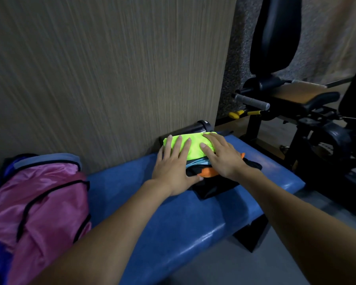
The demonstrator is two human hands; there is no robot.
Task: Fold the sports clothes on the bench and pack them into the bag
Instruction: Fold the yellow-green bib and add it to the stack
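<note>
In the head view, a stack of folded sports clothes sits at the far end of the padded blue surface (173,219) against the wood-grain wall panel (101,68), with a neon yellow-green folded garment (195,146) on top of black and orange fabric (210,182). The left hand (173,163) and right hand (224,157) both lie flat on the stack, fingers (180,145) straight and spread, pressing down. The pink and blue nylon bag (35,212) lies well apart at the surface's near left end, and a black exercise machine (296,103) stands to the right.

The bench (173,229) is covered in glossy blue vinyl (smooth), the bag (39,206) is made of shiny pink fabric, and matt neon cloth (195,146) is seen.
</note>
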